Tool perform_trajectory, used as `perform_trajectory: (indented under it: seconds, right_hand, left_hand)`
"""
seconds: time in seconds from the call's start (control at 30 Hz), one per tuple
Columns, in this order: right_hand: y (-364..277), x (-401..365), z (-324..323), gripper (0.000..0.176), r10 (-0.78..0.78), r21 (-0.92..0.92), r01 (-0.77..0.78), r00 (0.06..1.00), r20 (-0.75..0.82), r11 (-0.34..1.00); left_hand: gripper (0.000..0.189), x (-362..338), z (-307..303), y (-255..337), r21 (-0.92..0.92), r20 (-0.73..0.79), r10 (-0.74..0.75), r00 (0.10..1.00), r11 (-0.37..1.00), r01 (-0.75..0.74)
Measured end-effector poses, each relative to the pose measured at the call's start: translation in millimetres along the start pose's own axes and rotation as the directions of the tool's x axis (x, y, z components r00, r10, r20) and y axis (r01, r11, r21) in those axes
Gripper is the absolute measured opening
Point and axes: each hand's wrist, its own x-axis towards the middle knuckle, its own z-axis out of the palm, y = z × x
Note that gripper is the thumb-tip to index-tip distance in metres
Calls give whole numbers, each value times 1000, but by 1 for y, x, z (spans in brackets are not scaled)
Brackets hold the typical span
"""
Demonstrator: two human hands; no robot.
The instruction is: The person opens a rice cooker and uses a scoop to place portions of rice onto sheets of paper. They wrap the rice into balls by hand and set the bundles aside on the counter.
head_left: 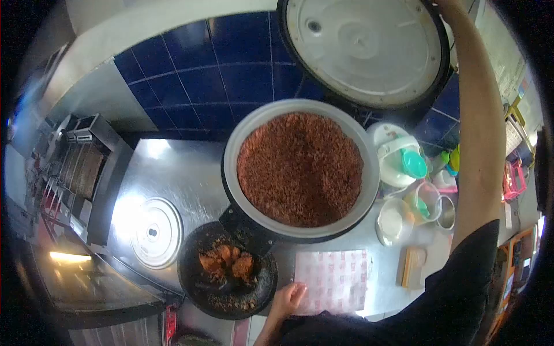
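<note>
My right arm reaches up along the right side to the raised lid of a large round cooker; my right hand [445, 8] is at the lid's edge [369, 49], partly cut off by the frame. Below the lid, the open pot [300, 167] is filled with reddish-brown grains. My left hand [290, 299], fingers curled, rests at the left edge of a printed paper sheet [332, 279]. Whether it pinches the sheet cannot be made out. Left of it, a black pan [199, 300] holds browned, reddish pieces of food [228, 264].
A round metal lid [154, 233] lies on the steel counter [190, 173]. Clear cups [426, 202], a white container with a green cup [414, 164] and a wooden-edged block [412, 267] stand at the right. Blue tiles line the wall; a rack is at left.
</note>
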Motion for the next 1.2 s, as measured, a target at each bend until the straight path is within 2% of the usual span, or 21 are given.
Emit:
perform_trajectory:
  seconds: [0.03, 0.07, 0.1, 0.13, 0.17, 0.23, 0.33, 0.4, 0.47, 0.5, 0.57, 0.6, 0.7, 0.77, 0.83, 0.93, 1.0, 1.07, 1.1, 1.17, 1.2]
  right_hand:
    - [-15, -23, 1, 45, 244, 436, -156, 958, -152, 886]
    - [11, -15, 12, 45, 240, 421, -161, 960, -144, 893]
    - [56, -1, 29, 50, -155, -45, 149, 950, -270, 988]
    - [84, 6, 35, 55, -539, -509, 384, 819, -198, 771]
    - [70, -11, 34, 55, -530, -515, 372, 824, -199, 772]
    - [45, -45, 34, 60, -171, -47, 165, 955, -240, 985]
    - [59, -66, 17, 66, -104, -239, 68, 985, -138, 969]
    - [89, -96, 25, 34, -199, -391, 35, 901, -386, 920]
    - [111, -174, 35, 36, -268, -179, 210, 863, -429, 961]
    - [124, -217, 42, 40, -113, -94, 93, 964, -242, 991]
    - [170, -312, 74, 45, -86, -562, 100, 995, 51, 821]
    - [174, -345, 86, 45, 80, -588, 47, 979, 188, 807]
    - [188, -398, 88, 37, 147, -545, 13, 957, 249, 839]
    - [189, -424, 72, 30, 67, -523, 55, 975, 212, 851]
    - [131, -441, 23, 24, 98, -565, 99, 947, 307, 819]
    - [86, -475, -32, 19, -52, -541, 158, 977, 206, 826]
    - [48, -488, -67, 18, -22, -490, 126, 977, 212, 863]
    - [21, -502, -91, 9, -115, -367, 276, 908, 403, 888]
    - [11, -508, -98, 9, -101, -365, 264, 907, 409, 893]
    - [-3, -516, -105, 11, -333, -62, 413, 806, 489, 909]
    - [-3, -519, -104, 16, -405, 10, 461, 769, 494, 887]
  left_hand:
    - [32, -1, 2, 1, -26, -13, -13, 1000, 1000, 13]
    - [31, 1, 5, -5, -45, 10, -50, 999, 998, 50]
    - [31, 3, 11, -8, -53, 17, -50, 999, 997, 51]
    - [31, 6, 13, -8, -41, 39, 5, 999, 999, -3]
    - [30, 7, 13, -5, -23, 66, 60, 996, 998, -58]
    - [29, 9, 13, 5, 59, 89, 135, 987, 988, -140]
    - [29, 9, 12, 11, -4, 99, 153, 983, 988, -154]
    - [28, 9, 14, 9, 0, 41, 146, 988, 989, -146]
    - [29, 7, 17, 6, -34, 39, 151, 988, 988, -149]
    - [30, 5, 17, 6, -58, 30, 150, 988, 987, -148]
    - [31, 2, 12, 20, -4, -2, 169, 986, 986, -169]
    - [32, -1, 9, 26, 35, 18, 174, 985, 984, -174]
    - [32, -12, 6, 41, 87, 64, 137, 989, 986, -142]
    - [30, -11, 9, 46, 125, 52, 252, 966, 959, -256]
    - [28, -19, 5, 67, 113, 31, 249, 968, 961, -251]
    - [29, -29, -2, 98, 146, -49, 256, 965, 958, -247]
    - [32, -35, -12, 125, 299, -247, 617, 747, 782, -547]
    - [36, -42, -35, 178, 535, -220, 790, 572, 588, -607]
    - [36, -44, -46, 203, 534, -208, 785, 583, 591, -605]
    - [43, -44, -61, 237, 664, 74, 870, 488, 323, -675]
    - [43, -39, -64, 232, 655, 98, 868, 488, 313, -688]
